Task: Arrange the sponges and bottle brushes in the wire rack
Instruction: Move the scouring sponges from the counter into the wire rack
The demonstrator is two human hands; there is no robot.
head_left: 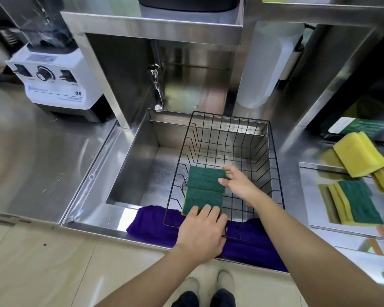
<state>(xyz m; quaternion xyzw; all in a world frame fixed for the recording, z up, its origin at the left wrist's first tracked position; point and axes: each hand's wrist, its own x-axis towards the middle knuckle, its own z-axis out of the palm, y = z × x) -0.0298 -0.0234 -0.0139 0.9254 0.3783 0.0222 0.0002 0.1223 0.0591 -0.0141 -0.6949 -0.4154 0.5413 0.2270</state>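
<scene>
A black wire rack [235, 138] sits across the right half of the steel sink [140, 156]. Two green-topped sponges lie in its near left corner, one behind the other. My left hand [203, 231] rests on the near sponge [203, 201], fingers over its front edge. My right hand [237, 181] pinches the right edge of the far sponge [205, 177]. More yellow and green sponges are piled on the counter to the right [359, 157], with a stack lower down [356, 203]. No bottle brush is clearly visible.
A purple cloth [248, 244] hangs over the sink's front edge under the rack. The tap [157, 94] points down behind the sink. A white blender [53, 76] stands on the left counter, and a pale plastic container [266, 69] stands behind the rack.
</scene>
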